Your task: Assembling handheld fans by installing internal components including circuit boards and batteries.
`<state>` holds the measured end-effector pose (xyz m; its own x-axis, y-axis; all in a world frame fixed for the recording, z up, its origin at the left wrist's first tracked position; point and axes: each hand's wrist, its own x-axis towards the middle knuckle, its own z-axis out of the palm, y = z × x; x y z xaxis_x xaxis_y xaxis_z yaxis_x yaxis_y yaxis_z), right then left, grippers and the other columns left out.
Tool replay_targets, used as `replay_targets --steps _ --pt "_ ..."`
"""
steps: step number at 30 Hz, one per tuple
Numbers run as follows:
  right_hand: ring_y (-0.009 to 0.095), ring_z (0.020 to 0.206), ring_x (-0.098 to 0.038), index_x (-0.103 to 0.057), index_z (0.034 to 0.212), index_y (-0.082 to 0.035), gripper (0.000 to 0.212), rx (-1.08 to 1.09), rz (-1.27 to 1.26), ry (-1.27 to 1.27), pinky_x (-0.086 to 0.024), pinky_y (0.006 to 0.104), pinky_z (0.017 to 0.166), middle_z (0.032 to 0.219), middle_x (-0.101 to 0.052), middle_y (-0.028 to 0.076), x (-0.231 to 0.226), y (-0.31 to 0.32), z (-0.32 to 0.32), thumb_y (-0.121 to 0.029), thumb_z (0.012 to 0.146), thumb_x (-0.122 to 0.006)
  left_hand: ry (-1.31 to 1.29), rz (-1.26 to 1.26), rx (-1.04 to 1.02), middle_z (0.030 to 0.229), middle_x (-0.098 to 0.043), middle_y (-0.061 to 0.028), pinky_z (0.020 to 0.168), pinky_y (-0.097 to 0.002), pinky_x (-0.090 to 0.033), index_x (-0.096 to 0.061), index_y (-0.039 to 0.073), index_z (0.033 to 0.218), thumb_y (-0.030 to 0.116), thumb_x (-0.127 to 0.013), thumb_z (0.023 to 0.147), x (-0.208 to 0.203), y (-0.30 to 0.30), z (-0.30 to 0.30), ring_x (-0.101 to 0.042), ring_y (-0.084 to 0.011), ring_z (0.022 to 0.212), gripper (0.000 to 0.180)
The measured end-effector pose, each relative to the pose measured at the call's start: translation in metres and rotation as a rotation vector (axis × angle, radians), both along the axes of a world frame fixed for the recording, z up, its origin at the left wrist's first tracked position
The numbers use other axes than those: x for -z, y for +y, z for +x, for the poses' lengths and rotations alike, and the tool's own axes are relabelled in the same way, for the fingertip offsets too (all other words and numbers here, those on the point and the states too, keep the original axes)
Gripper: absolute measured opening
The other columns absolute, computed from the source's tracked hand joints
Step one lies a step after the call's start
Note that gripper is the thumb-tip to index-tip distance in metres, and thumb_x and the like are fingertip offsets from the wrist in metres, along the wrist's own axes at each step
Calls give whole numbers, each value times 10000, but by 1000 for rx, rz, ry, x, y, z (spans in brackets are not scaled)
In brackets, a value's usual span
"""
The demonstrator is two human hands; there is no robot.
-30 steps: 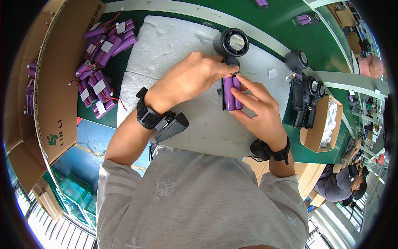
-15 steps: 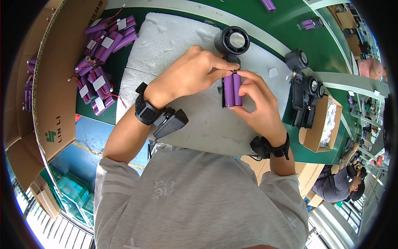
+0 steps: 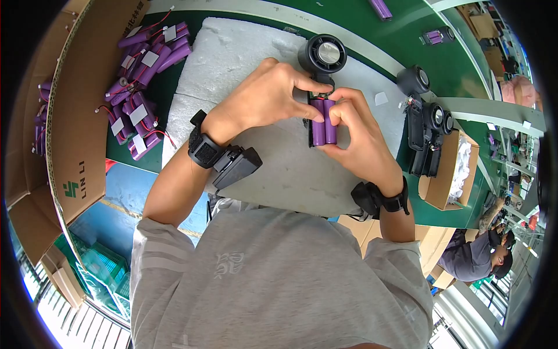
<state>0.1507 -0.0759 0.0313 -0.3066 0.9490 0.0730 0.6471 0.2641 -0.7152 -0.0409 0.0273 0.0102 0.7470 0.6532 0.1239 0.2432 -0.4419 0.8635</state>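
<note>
A black handheld fan [image 3: 323, 53] lies on a white foam board [image 3: 224, 64], its round head away from me and its handle open. Two purple battery cells [image 3: 318, 132] sit side by side in that handle, with thin red wire at their upper end. My left hand [image 3: 268, 96] is closed on the fan, thumb pressed on the left cell and index finger by the neck. From the right, my right hand [image 3: 365, 136] grips the handle, with curled fingers against the right cell and the thumb near the lower end. My fingers partly hide the wiring.
Left of the board lies a pile of purple battery packs [image 3: 145, 67] with wires, beside a tall cardboard box [image 3: 87, 116]. More black fans [image 3: 414, 81] and a small carton [image 3: 427, 195] holding white pieces stand right. Another person [image 3: 474, 256] sits far right.
My left thumb has slid down from the cells' upper end onto the left cell. My right fingers have curled closer against the pack. The fan has shifted slightly away and left.
</note>
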Motion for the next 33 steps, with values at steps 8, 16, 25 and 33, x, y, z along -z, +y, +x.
replay_targets --steps 8,16,25,33 --pt "250 959 -540 -477 958 -36 428 12 -50 50 -515 351 832 1178 -431 115 -2 2 -3 69 636 -738 43 -51 -25 853 -700 -176 681 -344 -506 -727 115 1083 227 -838 680 -3 -1 1 -646 -319 686 433" --pt "237 991 -539 -497 1068 -48 542 72 -46 70 -496 340 850 1212 -421 117 5 1 -4 53 608 -764 -17 -31 -41 880 -703 -174 706 -337 -519 -731 119 1073 193 -846 666 4 1 2 -669 -316 738 430" --pt "236 1031 -544 -508 1234 -64 741 123 -112 162 -500 340 858 1237 -422 111 1 4 -4 27 566 -815 67 -126 -69 935 -714 -144 775 -327 -534 -736 122 1060 187 -846 663 -9 1 2 -691 -296 824 417" --pt "200 886 -613 -638 1101 -45 428 103 58 171 -528 291 673 1119 -515 104 9 2 -2 -3 700 -781 54 -92 -20 949 -719 -127 799 -334 -535 -743 127 1038 226 -852 655 -2 -4 3 -694 -295 864 410"
